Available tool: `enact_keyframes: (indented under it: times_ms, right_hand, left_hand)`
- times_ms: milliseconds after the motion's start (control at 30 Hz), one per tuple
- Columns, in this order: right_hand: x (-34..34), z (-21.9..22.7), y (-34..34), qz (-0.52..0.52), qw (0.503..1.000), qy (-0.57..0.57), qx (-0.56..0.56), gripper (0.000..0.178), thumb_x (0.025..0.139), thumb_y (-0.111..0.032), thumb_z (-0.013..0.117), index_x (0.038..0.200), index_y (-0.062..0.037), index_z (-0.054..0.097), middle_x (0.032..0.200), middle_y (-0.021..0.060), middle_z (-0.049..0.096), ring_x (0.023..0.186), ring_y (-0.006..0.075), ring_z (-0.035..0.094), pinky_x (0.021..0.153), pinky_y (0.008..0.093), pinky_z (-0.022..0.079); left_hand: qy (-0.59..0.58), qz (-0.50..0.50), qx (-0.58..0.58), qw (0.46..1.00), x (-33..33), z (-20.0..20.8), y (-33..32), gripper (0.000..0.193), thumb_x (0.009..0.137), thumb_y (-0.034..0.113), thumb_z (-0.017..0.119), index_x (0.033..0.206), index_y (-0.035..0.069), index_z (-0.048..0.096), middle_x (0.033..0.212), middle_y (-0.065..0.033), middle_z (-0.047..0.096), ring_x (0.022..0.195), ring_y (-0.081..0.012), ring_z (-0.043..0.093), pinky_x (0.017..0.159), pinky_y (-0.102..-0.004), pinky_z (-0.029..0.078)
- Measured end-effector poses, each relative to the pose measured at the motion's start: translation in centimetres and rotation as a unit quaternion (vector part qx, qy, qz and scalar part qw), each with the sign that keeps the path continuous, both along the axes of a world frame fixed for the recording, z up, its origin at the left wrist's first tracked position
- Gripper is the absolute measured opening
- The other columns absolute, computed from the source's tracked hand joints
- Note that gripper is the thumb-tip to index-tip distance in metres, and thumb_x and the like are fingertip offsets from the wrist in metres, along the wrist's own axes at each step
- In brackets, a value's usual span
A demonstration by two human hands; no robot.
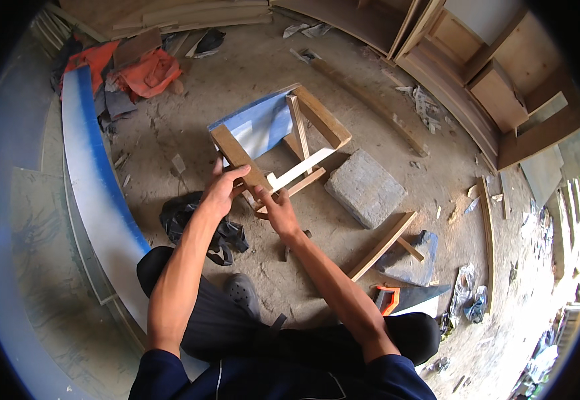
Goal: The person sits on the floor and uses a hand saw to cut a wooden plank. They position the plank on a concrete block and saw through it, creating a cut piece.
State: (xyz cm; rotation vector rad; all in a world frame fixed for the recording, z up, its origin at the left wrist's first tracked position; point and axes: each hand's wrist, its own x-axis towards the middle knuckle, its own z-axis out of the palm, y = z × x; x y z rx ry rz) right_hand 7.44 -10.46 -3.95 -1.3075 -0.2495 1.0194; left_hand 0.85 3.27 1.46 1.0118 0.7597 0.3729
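A small wooden frame [320, 117] with a blue-and-white panel [256, 125] along its far left side is in front of me, tilted. My left hand [219, 189] grips the near left bar, its thumb lying along the wood. Around the near corner of the same frame my right hand [278, 212] is closed, thumb on top by the end of a pale strip [306, 168]. The fingers under the wood are partly hidden. Just right of the frame lies a grey concrete block [366, 189]. Below the left hand is a crumpled black plastic bag [226, 233].
A handsaw with an orange handle [388, 300] lies near my right knee, beside joined wood strips [384, 245] and a bluish block [413, 260]. On the left stands a long blue-and-white panel [93, 173]. Orange cloth [148, 71] and a wooden cabinet [503, 100] are farther off.
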Motion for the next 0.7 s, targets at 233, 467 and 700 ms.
enact_keyframes:
  times_ms: [233, 467, 700]
  right_hand:
    - [4.0, 4.7, -1.7, 0.153, 0.863, -0.404, -0.261, 0.046, 0.087, -0.045, 0.064, 0.089, 0.001, 0.066, 0.077, 0.019, 0.067, 0.074, 0.0293, 0.067, 0.067, 0.0389, 0.053]
    - [19.2, 5.5, 1.3, -0.08, 0.702, -0.669, -0.23, 0.044, 0.09, -0.047, 0.055, 0.107, -0.0068, 0.06, 0.087, 0.0205, 0.067, 0.084, 0.0402, 0.066, 0.075, 0.0488, 0.051]
    - [19.9, 3.2, 2.4, 0.076, 0.785, -0.507, -0.348, 0.06, 0.09, -0.062, 0.042, 0.115, -0.0076, 0.05, 0.09, 0.025, 0.066, 0.089, 0.0438, 0.064, 0.077, 0.0502, 0.05]
  left_hand:
    - [0.062, 0.016, 0.017, 0.998, -1.0, -0.8, 3.7, 0.059, 0.077, 0.011, 0.061, 0.133, 0.01, 0.04, 0.117, -0.0065, 0.053, 0.112, -0.0217, 0.05, 0.091, -0.0376, 0.044]
    - [0.215, 0.115, 0.302, 0.922, 3.3, -3.8, 2.7, 0.09, 0.082, 0.063, 0.059, 0.132, -0.008, 0.036, 0.127, -0.0289, 0.048, 0.117, -0.0361, 0.051, 0.098, -0.0419, 0.04]
    - [0.295, 0.086, 0.355, 0.883, 2.7, -2.7, 2.2, 0.092, 0.082, 0.053, 0.065, 0.132, -0.017, 0.031, 0.123, -0.0345, 0.05, 0.111, -0.0416, 0.055, 0.094, -0.0425, 0.044]
